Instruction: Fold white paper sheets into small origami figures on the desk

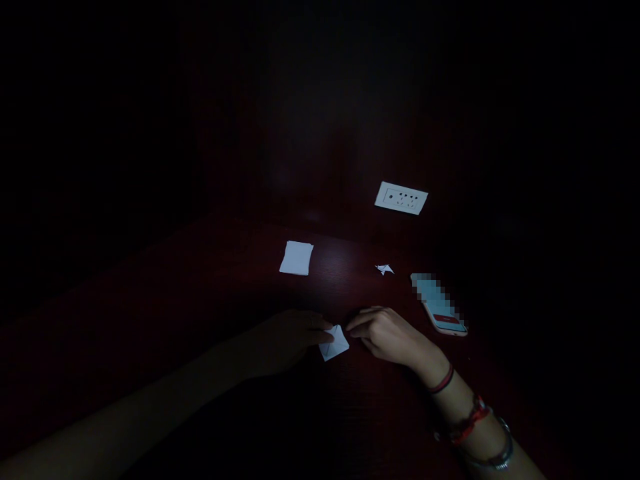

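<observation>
A small folded piece of white paper (337,345) lies on the dark red table, turned like a diamond, with crease lines on it. My left hand (295,340) grips its left side, thumb on top and the fingers at the upper edge. Just right of the paper is my right hand (383,335), its fingers curled together and their tips beside the paper's right corner. No paper shows between those fingers. Bracelets circle my right wrist and forearm.
A stack of white paper sheets (297,258) lies farther back on the table (240,273). To its right sits a small folded paper figure (385,269). A phone (440,307) with a lit screen lies at the right. Behind, a white power socket panel (401,198) is visible. The surroundings are very dark.
</observation>
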The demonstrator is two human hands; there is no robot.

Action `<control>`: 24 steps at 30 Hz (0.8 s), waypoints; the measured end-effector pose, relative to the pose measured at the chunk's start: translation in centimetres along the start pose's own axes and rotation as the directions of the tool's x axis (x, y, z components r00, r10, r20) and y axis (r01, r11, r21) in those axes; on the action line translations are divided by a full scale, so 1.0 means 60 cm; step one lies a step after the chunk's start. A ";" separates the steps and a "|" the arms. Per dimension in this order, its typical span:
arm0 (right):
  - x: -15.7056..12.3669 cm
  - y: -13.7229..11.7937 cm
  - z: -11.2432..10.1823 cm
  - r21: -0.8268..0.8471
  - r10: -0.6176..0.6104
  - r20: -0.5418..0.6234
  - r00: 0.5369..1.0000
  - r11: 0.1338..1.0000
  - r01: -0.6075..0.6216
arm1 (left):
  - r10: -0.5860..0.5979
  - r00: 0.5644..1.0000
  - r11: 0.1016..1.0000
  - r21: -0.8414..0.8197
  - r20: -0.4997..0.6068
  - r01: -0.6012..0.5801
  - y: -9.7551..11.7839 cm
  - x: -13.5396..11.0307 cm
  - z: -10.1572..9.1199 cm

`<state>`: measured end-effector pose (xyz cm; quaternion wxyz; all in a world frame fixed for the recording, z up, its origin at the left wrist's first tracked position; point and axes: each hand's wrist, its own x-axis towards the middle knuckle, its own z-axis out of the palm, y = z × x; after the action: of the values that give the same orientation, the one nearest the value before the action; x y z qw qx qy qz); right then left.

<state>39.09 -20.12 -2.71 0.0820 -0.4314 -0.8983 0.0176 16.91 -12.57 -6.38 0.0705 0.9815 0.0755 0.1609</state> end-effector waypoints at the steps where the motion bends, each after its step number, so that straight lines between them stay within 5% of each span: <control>1: -0.002 0.004 0.002 0.009 0.011 -0.003 1.000 1.000 -0.011 | 0.004 1.000 1.000 -0.001 -0.005 -0.004 0.001 -0.002 -0.001; 8: 0.001 0.005 0.011 0.159 0.103 -0.170 0.980 0.984 -0.075 | 0.012 1.000 0.988 0.153 -0.021 -0.009 0.019 0.001 -0.015; 15: 0.013 -0.009 0.008 0.172 0.056 -0.086 0.995 0.984 -0.040 | -0.029 0.999 0.979 0.204 0.014 0.026 0.021 0.011 -0.012; 24: 0.014 -0.013 0.005 0.245 0.084 -0.073 0.994 0.967 -0.063 | -0.103 0.991 0.979 0.167 -0.079 0.116 0.021 -0.001 -0.012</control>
<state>37.92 -19.96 -2.82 0.1703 -0.4515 -0.8686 0.1124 16.76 -13.73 -5.53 -0.0083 0.9721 0.1455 0.1840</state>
